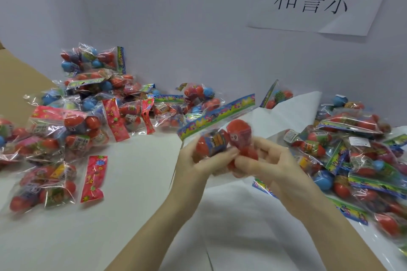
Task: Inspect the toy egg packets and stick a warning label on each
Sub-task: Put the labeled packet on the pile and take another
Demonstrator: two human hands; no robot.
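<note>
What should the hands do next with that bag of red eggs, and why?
Probably turn the packet over a little to check its other side. Both the left hand and the right hand grip it above the table, and no warning label shows on the face we see, so inspecting seems unfinished.

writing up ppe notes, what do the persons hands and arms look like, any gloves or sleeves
The left hand and right hand are both bare: no gloves, rings or watch show. Both forearms are uncovered down to the bottom edge of the view, with no sleeve in sight. Nails look short and unpainted.
</note>
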